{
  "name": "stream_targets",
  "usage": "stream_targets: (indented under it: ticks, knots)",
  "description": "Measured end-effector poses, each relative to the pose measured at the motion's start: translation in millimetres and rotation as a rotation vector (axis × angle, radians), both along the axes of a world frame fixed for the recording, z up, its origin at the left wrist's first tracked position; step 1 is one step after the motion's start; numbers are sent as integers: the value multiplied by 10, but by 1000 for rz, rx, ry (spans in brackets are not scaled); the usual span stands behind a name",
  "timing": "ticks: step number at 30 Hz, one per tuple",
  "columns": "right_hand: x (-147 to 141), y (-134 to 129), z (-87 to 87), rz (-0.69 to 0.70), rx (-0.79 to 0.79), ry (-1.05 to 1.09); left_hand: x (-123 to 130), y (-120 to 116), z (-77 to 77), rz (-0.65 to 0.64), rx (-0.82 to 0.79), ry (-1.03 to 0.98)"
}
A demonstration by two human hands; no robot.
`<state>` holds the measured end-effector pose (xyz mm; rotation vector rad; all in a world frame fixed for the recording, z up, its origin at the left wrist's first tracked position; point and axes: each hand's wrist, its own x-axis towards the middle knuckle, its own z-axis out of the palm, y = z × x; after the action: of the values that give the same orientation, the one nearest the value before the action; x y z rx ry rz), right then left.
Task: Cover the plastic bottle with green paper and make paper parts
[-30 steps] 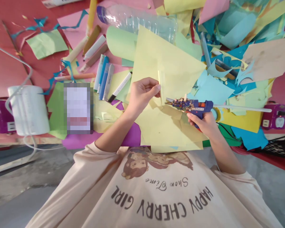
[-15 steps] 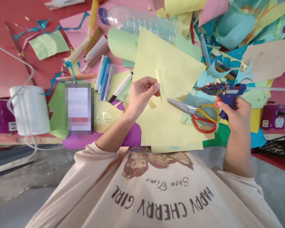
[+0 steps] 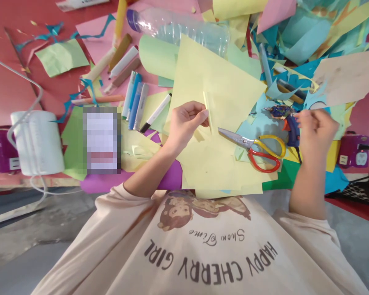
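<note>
My left hand [image 3: 189, 123] pinches a thin, pale yellow paper strip [image 3: 208, 110], held upright over a large yellow sheet [image 3: 224, 78]. To the right, a dark blue glue gun [image 3: 290, 119] with an orange trigger rests on the paper scraps, its nozzle pointing left and its cord hanging below the handle. My right hand [image 3: 318, 129] is just right of the gun, close to its back end, fingers loosely curled and apart from the handle. Between the hands lie scissors [image 3: 249, 142] with one yellow and one red handle loop, blades toward the strip.
Several markers [image 3: 137, 102] and a phone-like blurred screen [image 3: 101, 141] lie at left, near a white roll [image 3: 37, 143]. A clear plastic bottle [image 3: 181, 26] lies at the back. Coloured paper scraps [image 3: 310, 37] pile up at back right. A purple power socket [image 3: 353, 151] sits far right.
My right hand has let go of the glue gun, which now rests on the scraps, turned and slightly farther right. The glue stick behind it no longer shows. My left hand still holds the strip.
</note>
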<state>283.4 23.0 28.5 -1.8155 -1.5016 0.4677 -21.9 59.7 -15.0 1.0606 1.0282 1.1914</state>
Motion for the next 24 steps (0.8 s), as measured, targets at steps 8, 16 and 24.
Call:
stream_targets:
  ticks: [8,16,24]
  knots:
    - [-1058,164,-98,608,-175,237,23,-37,23,9,-21,-5]
    - [-1329,232,-247,648,-277,254,56,-77,1,-10,-51,-18]
    - [-1172,301,-257,576,-171,296,46,-69,-55,-36,-92,-12]
